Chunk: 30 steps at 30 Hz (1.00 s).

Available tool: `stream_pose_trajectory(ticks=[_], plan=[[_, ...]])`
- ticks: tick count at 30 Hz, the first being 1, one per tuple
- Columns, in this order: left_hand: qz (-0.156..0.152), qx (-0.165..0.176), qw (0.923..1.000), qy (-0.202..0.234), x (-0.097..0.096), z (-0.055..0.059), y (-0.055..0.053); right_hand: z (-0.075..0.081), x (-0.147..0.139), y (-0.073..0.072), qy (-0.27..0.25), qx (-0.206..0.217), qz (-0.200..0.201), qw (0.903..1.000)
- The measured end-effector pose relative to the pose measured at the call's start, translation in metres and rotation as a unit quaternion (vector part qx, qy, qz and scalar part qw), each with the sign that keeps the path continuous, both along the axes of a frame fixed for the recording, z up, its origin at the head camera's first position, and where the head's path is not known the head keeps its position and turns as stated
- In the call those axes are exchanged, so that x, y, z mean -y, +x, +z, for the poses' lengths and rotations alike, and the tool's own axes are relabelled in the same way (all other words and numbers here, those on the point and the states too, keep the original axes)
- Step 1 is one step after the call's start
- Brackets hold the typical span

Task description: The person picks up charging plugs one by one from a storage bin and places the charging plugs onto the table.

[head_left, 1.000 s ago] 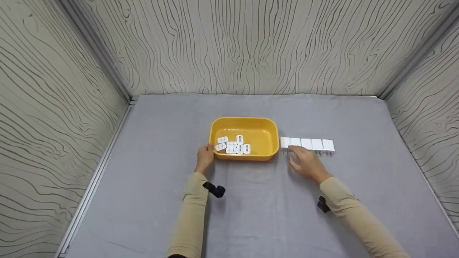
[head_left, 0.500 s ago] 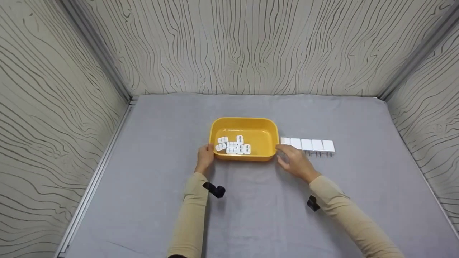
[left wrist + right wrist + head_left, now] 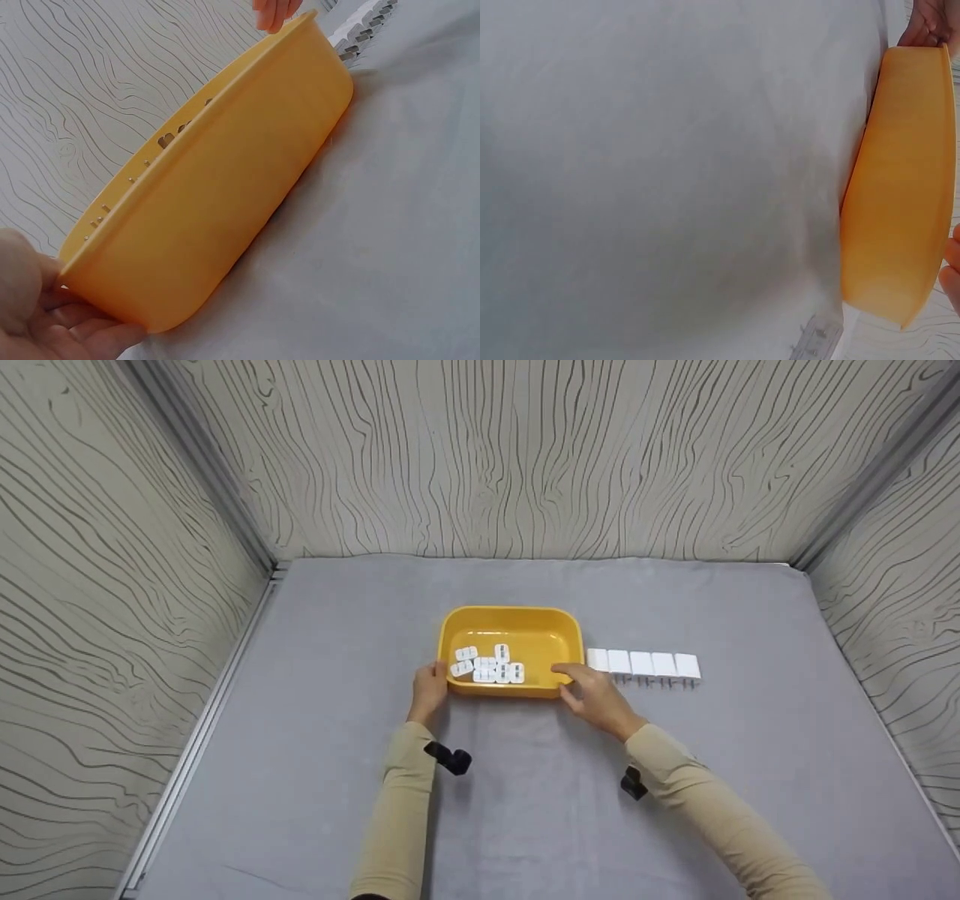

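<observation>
A yellow plastic basin (image 3: 510,619) stands on the grey cloth, with several white mahjong tiles (image 3: 485,669) lying marked-side up in its left half. My left hand (image 3: 429,690) grips the basin's left end; in the left wrist view its thumb is at the rim and its fingers lie under the wall. My right hand (image 3: 598,697) reaches over the front right corner of the rim, its loosely bent fingertips inside the basin, with no tile showing between them. Right of the basin, several more mahjong tiles (image 3: 652,664) form a side-by-side row, white faces upward and marks toward me.
Grey cloth (image 3: 510,810) covers the table, with a wood-grain patterned wall (image 3: 480,457) behind it and similar walls at both sides. The tile row sits close to the basin's right end, near my right hand.
My right hand has moved left from the front of the tile row, past the basin's right rim to over its front right corner. The left hand, basin and tiles stay in place.
</observation>
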<state>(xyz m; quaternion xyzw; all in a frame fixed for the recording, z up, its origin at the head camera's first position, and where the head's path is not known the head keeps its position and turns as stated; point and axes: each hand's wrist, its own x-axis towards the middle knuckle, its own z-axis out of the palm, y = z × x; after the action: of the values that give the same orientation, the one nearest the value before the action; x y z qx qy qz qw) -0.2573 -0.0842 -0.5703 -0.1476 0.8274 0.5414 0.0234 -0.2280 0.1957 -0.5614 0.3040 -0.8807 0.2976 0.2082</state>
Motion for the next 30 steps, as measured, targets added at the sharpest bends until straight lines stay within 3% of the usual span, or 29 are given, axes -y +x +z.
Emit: stream_pose_trajectory(ticks=[9,13,14,16,20,21,22,24,30], plan=[[-0.005,-0.028,0.9996,-0.003,0.004,-0.005,0.000,0.003,0.020,-0.006,-0.018,0.093,-0.029,0.9950],[-0.002,-0.053,0.9983,-0.023,0.014,-0.078,-0.037,0.002,0.025,-0.011,-0.032,0.103,-0.032,0.9936],[-0.006,-0.059,0.9980,-0.023,0.015,-0.080,-0.039,0.002,0.026,-0.013,-0.035,0.104,-0.032,0.9934],[-0.004,-0.070,0.9972,-0.026,0.019,-0.114,-0.056,0.002,0.027,-0.015,-0.037,0.106,-0.035,0.9931],[-0.008,-0.056,0.9983,-0.016,0.020,-0.114,-0.057,0.002,0.033,-0.019,-0.034,0.118,-0.046,0.9914],[-0.002,-0.059,0.9981,-0.018,0.022,-0.130,-0.064,0.001,0.035,-0.020,-0.032,0.122,-0.049,0.9907],[-0.002,-0.067,0.9977,-0.015,0.022,-0.131,-0.064,0.001,0.037,-0.021,-0.032,0.126,-0.052,0.9901],[-0.007,-0.053,0.9984,-0.017,0.023,-0.126,-0.062,0.001,0.041,-0.024,-0.033,0.136,-0.055,0.9887],[-0.015,-0.081,0.9964,-0.019,0.022,-0.123,-0.058,0.000,0.051,-0.031,-0.023,0.154,-0.047,0.9868]])
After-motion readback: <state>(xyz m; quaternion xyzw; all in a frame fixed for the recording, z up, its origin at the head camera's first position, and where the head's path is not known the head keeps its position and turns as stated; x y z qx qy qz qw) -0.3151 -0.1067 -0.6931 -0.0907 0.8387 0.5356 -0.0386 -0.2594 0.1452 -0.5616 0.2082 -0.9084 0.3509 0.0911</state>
